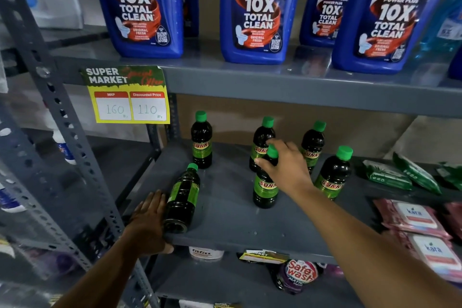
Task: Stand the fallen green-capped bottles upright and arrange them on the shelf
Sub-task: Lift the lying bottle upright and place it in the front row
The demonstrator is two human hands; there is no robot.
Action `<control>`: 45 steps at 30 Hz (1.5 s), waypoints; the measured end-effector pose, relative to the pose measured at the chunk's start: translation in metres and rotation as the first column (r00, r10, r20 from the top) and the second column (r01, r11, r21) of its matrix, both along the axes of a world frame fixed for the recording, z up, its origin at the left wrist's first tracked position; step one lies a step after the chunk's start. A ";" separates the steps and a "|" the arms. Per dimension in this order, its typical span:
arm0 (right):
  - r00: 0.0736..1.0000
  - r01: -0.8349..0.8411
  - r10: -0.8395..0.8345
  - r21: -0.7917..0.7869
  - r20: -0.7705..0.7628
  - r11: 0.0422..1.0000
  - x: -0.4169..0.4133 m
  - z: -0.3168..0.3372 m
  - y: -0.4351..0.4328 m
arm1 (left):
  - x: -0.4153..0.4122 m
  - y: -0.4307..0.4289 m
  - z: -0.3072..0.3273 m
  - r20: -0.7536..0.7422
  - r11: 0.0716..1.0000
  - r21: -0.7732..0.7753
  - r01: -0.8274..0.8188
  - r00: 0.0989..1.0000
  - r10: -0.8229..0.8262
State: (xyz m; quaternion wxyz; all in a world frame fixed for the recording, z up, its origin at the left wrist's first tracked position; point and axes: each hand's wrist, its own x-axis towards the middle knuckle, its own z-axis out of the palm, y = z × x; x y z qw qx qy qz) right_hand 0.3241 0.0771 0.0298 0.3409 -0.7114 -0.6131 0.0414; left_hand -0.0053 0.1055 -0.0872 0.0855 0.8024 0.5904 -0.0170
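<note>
1. Under the right hand [287, 167] grip, clasped round its neck, an upright Sunny bottle [265, 184] stands mid-shelf [225, 212].
2. Beside the left hand [150, 220], flat and open, lies the fallen bottle [182, 197]; standing it comes next.

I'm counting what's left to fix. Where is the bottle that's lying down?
The fallen bottle lies at the shelf's front-left corner, touching the left hand.

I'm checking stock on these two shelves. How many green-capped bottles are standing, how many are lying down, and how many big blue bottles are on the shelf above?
Green-capped bottles standing: 5, one under the right hand
Green-capped bottles lying down: 1, beside the left hand
Big blue bottles in view: 5, one mostly hidden
Total: 11
</note>
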 end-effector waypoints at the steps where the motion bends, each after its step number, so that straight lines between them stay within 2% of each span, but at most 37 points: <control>1: 1.000 -0.002 0.002 -0.002 0.007 1.000 0.000 0.000 0.001 | 0.000 0.000 0.000 0.001 1.000 -0.002 -0.002 1.000 0.002; 8: 0.998 -0.019 0.020 -0.012 0.056 1.000 -0.007 0.000 0.004 | 0.000 0.000 -0.004 -0.006 1.000 -0.003 -0.008 1.000 0.008; 13: 1.000 -0.004 0.004 -0.013 0.012 1.000 -0.005 -0.002 0.002 | 0.001 0.001 -0.003 -0.014 1.000 -0.011 -0.015 1.000 0.015; 17: 0.998 -0.044 0.046 -0.043 0.038 0.998 -0.002 -0.003 0.001 | 0.000 0.001 -0.004 -0.029 1.000 -0.021 -0.010 1.000 0.009; 20: 0.990 -0.095 0.097 0.024 -0.104 0.995 0.006 -0.007 -0.008 | 0.000 0.001 -0.006 -0.044 1.000 -0.007 -0.003 0.999 0.003; 22: 0.989 0.057 -0.022 0.246 -0.144 0.968 0.019 -0.016 -0.020 | 0.000 0.002 -0.006 -0.057 1.000 -0.013 -0.003 0.998 0.002; 24: 0.938 0.345 -0.294 0.447 -0.182 0.825 0.036 -0.033 -0.032 | -0.001 0.003 -0.006 -0.084 1.000 -0.019 -0.004 0.996 0.003; 25: 0.881 0.473 -0.400 0.456 -0.253 0.753 0.046 -0.042 -0.037 | -0.001 0.004 -0.007 -0.080 1.000 -0.006 0.003 0.997 -0.003; 26: 0.822 0.566 -0.458 0.398 -0.338 0.721 0.056 -0.053 -0.041 | -0.002 0.005 -0.009 -0.063 1.000 0.015 0.010 0.998 -0.009; 28: 0.745 0.603 -0.467 0.183 -0.476 0.777 0.077 -0.069 -0.047 | -0.004 0.005 -0.014 -0.039 0.999 0.037 0.019 0.999 -0.018; 30: 0.737 0.457 -0.391 -0.020 -0.552 0.889 0.097 -0.080 -0.049 | -0.005 0.005 -0.016 -0.047 0.999 0.041 0.019 0.999 -0.017; 32: 0.766 0.350 -0.365 -0.134 -0.529 0.927 0.112 -0.087 -0.049 | -0.005 0.007 -0.016 -0.052 0.999 0.047 0.017 0.999 -0.014; 35: 0.777 0.343 -0.381 -0.171 -0.501 0.924 0.119 -0.093 -0.050 | -0.005 0.008 -0.018 -0.048 0.999 0.042 0.013 0.999 -0.011; 40: 0.802 0.250 -0.296 -0.159 -0.519 0.955 0.120 -0.100 -0.047 | -0.002 0.007 -0.016 -0.092 0.999 0.039 0.018 0.996 -0.015; 45: 0.812 0.236 -0.288 -0.166 -0.508 0.957 0.121 -0.104 -0.045 | -0.001 0.005 -0.014 -0.087 0.999 0.031 0.014 0.996 -0.011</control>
